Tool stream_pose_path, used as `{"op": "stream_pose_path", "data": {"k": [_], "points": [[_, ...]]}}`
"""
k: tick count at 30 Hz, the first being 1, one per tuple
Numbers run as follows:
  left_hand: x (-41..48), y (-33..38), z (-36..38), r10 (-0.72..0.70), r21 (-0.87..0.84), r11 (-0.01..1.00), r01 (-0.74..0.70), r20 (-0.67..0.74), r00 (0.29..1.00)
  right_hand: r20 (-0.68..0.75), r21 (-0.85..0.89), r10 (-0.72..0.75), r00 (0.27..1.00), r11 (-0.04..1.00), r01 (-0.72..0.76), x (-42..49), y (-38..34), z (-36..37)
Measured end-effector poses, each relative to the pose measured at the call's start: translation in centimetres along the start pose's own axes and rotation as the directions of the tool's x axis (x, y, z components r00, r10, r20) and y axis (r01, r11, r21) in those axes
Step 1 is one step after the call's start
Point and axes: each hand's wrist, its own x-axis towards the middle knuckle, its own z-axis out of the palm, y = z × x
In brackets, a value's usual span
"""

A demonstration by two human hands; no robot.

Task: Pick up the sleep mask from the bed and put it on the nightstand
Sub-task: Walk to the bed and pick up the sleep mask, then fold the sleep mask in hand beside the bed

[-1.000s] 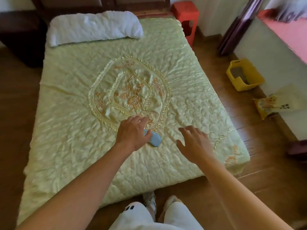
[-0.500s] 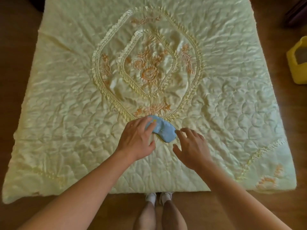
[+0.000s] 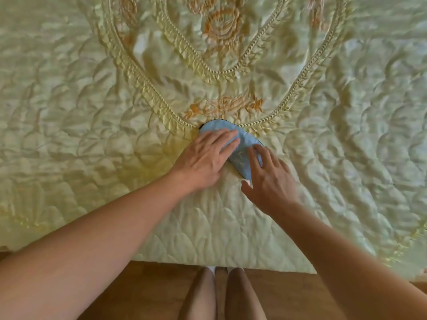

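A light blue sleep mask [image 3: 243, 150] with a dark rim lies on the pale yellow quilted bedspread [image 3: 92, 112], just below the embroidered oval border. My left hand [image 3: 205, 158] rests flat on the mask's upper left part, fingers stretched across it. My right hand [image 3: 269, 179] touches the mask's lower right end, fingers curled over its edge and thumb under a white bit at its tip. The mask is still on the bedspread. The nightstand is out of view.
The bed's foot edge [image 3: 219, 262] runs across the bottom, with brown wooden floor [image 3: 150, 292] below it. My two legs [image 3: 221, 296] stand against the foot of the bed.
The camera has come much closer to the bed. My left hand has spread flat over the mask, and my right hand has moved left onto the mask's lower end.
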Motion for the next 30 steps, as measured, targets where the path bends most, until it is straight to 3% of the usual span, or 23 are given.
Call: {"op": "stream_pose_path", "data": {"k": [4,8,14,16,20,23,25,27,30], "points": [[1.6,-0.5,1.5,-0.063,-0.002,0.998,0.063,0.034,0.997,-0.075,-0.001,0.026,0.997,1.0,-0.026,0.7,-0.4,2.2],[2.4,-0.6,2.4,-0.042,-0.02,0.999,0.039,-0.177,0.983,-0.185,0.033,0.028,0.982,0.999,-0.022,1.0,-0.2,3.7],[3.4,0.9,2.0,-0.08,0.074,0.992,0.106,-0.288,0.954,-0.263,0.044,0.029,0.964,0.999,-0.018,1.0,0.8,3.4],[3.0,1.2,1.6,-0.132,0.014,0.99,0.14,-0.261,0.956,-0.232,0.117,0.093,0.968,0.991,-0.067,0.9,0.8,2.2],[0.7,2.1,-0.9,-0.247,-0.238,0.949,0.209,-0.144,0.958,-0.14,0.438,0.19,0.972,0.892,-0.112,0.1,0.9,-2.7],[-2.0,3.3,-4.4,-0.383,-0.46,0.834,0.304,-0.086,0.92,-0.092,0.64,0.245,0.965,0.757,-0.131,-0.9,0.5,-8.1],[-3.7,4.1,-7.5,-0.458,-0.632,0.695,0.343,-0.021,0.889,-0.085,0.733,0.27,0.959,0.669,-0.124,-1.6,-0.3,-12.1],[-5.4,4.9,-11.2,-0.484,-0.776,0.504,0.379,0.11,0.868,-0.074,0.823,0.286,0.955,0.559,-0.104,-2.4,-1.3,-16.4],[-8.6,6.6,-17.4,-0.412,-0.924,0.172,0.34,0.246,0.877,-0.039,0.925,0.253,0.967,0.374,-0.061,-3.8,-2.8,-22.9]]}}
